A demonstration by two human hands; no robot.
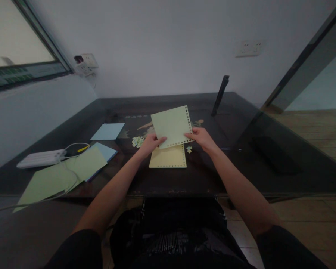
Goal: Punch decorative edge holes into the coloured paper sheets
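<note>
A pale green sheet of paper (170, 125) is held up and slightly tilted between my two hands, with punched holes along its right and lower edges. My left hand (151, 144) pinches its lower left corner, thumb on top. At the lower right edge, my right hand (200, 136) grips it the same way. Beneath it a yellowish sheet (168, 158) lies flat on the dark table, holes along its right and bottom edges. A heap of small paper punchings (137, 142) sits by my left hand, and a smaller cluster of punchings (189, 149) near my right.
On the left lie a light blue sheet (108, 131), overlapping green sheets (50, 183), a white power strip (42, 158) and a loose cable (70, 172). A black upright stand (220, 95) rises at the back right; a dark flat object (274, 155) lies right.
</note>
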